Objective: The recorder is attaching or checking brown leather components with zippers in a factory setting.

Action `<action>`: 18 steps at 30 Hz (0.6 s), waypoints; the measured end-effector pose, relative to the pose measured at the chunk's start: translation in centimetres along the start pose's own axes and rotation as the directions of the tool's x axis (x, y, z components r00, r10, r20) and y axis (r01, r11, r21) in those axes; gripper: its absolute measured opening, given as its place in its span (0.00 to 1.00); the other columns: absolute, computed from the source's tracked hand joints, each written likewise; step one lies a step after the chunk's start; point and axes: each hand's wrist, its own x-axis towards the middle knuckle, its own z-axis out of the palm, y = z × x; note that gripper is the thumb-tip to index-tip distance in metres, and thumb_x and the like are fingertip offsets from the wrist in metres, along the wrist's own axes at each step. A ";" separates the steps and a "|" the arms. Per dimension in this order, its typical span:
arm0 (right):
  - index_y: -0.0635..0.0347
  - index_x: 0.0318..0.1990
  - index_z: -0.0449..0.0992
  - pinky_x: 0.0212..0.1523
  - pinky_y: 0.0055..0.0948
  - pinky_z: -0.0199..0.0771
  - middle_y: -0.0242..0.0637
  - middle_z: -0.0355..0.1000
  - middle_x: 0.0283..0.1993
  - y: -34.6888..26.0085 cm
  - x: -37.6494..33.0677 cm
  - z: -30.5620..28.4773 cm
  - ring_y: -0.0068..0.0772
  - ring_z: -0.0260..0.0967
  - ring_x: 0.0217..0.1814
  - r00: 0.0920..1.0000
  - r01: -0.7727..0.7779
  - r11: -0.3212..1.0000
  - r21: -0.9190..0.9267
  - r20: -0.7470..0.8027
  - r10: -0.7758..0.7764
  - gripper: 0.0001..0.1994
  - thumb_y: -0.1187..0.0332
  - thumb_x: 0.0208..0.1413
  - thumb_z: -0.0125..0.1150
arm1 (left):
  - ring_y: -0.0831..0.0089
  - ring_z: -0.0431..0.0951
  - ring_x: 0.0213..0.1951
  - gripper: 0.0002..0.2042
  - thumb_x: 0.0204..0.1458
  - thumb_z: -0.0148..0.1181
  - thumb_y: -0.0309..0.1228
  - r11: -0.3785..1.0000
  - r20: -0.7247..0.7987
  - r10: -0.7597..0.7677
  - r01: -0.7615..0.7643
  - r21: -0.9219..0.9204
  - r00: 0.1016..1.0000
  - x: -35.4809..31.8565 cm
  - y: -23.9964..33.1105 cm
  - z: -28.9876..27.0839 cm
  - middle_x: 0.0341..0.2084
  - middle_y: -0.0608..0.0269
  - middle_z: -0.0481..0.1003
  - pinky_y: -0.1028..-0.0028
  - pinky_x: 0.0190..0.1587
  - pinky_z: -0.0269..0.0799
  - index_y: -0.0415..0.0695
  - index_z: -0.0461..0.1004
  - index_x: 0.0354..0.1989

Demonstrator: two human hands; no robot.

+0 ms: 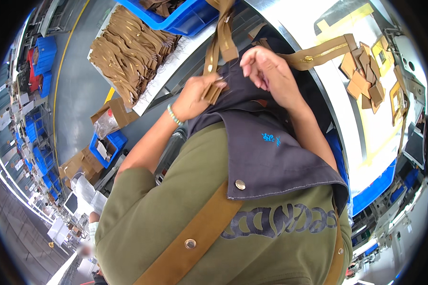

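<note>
My left hand [194,97], with a beaded bracelet on its wrist, is closed on the folded ends of a brown zipper strip [210,95]. This sits over my lap, against the dark apron [276,161]. Just beyond the hand, brown zipper tapes [225,35] with metal teeth hang down from the blue bin's side. Thin loose threads show between the two hands. To the right, my right hand [271,73] is raised with its fingers loosely bent and apart, and I see nothing in it. Another brown zipper strip [318,54] lies behind it, reaching onto the white work table [318,21].
A thick pile of brown zipper strips [128,52] covers a white board at the left. A blue bin [190,21] stands at the top. Small brown pieces [364,76] are heaped on the right table. Cardboard boxes [111,114] and a blue crate [108,147] stand lower left.
</note>
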 end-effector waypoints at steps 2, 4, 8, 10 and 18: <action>0.60 0.46 0.77 0.27 0.16 0.57 0.27 0.71 0.34 0.5 0.4 -0.5 0.11 0.55 0.26 0.999 0.004 0.999 -0.034 -0.049 -0.006 0.20 0.55 0.76 0.41 | 0.43 0.79 0.39 0.08 0.49 0.62 0.21 0.956 0.071 -0.294 0.294 0.008 0.953 -2.5 0.7 -0.3 0.32 0.43 0.78 0.61 0.40 0.74 0.37 0.74 0.37; 0.59 0.48 0.78 0.28 0.15 0.57 0.26 0.71 0.35 0.9 0.8 -0.6 0.12 0.56 0.26 0.998 0.019 0.986 -0.164 -0.058 -0.029 0.20 0.56 0.75 0.41 | 0.43 0.79 0.39 0.10 0.46 0.65 0.21 0.973 0.077 -0.227 0.229 -0.020 0.971 -4.9 0.0 -0.1 0.32 0.44 0.78 0.59 0.40 0.74 0.38 0.73 0.37; 0.62 0.51 0.78 0.35 0.19 0.65 0.29 0.73 0.40 0.8 1.4 1.9 0.16 0.63 0.32 0.990 0.030 0.995 -0.094 0.139 -0.017 0.18 0.59 0.74 0.44 | 0.59 0.81 0.32 0.07 0.51 0.67 0.22 0.968 0.068 -0.183 0.168 0.184 0.981 -6.3 0.9 0.4 0.27 0.56 0.77 0.69 0.37 0.74 0.39 0.75 0.36; 0.67 0.50 0.78 0.55 0.35 0.72 0.43 0.76 0.48 1.1 1.7 3.8 0.39 0.74 0.50 0.946 0.127 0.977 -0.172 0.318 -0.067 0.18 0.62 0.73 0.45 | 0.45 0.78 0.35 0.13 0.41 0.67 0.21 0.973 -0.077 -0.100 0.114 0.203 0.992 -5.9 0.9 0.4 0.30 0.50 0.75 0.59 0.37 0.74 0.40 0.70 0.35; 0.62 0.39 0.76 0.40 0.46 0.74 0.39 0.76 0.39 3.4 0.8 3.5 0.51 0.75 0.40 0.909 0.359 0.660 -0.660 0.407 -0.087 0.14 0.59 0.66 0.55 | 0.53 0.72 0.23 0.11 0.47 0.69 0.21 0.883 -0.402 0.053 0.145 0.446 0.914 -4.8 1.6 -1.2 0.22 0.54 0.69 0.67 0.27 0.69 0.41 0.69 0.29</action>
